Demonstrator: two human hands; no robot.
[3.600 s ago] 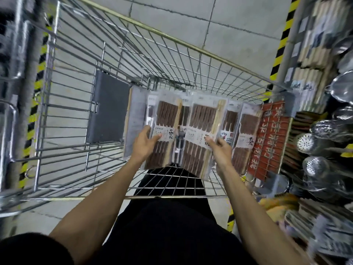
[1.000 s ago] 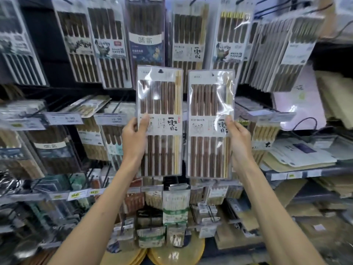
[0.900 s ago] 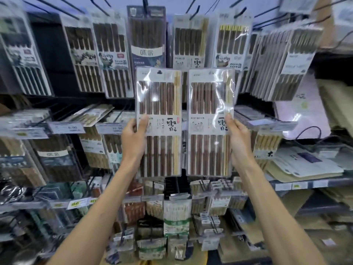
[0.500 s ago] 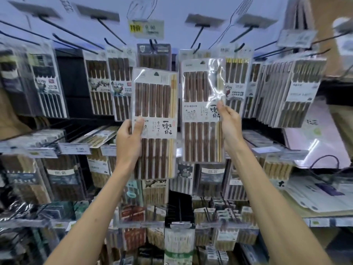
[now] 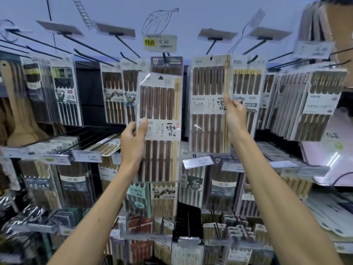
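While the price tag (image 5: 160, 44) hung overhead, two items were held; first chopstick pack (image 5: 162, 115) below it, left hand (image 5: 131, 138) clamped on; second chopstick pack (image 5: 208, 104) below-right, right hand (image 5: 236, 115) clamped on, raised higher than earlier.

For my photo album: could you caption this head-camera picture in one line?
Left hand holds the left pack of chopsticks, right hand the right pack higher, before shop hooks.

Reaching up and forward with both bare forearms. Pinching left chopstick pack (image 5: 160, 104) with left hand (image 5: 132, 138), thumb in front, fingers behind. Gripping right chopstick pack (image 5: 208, 88) with right hand (image 5: 236, 115), held higher.
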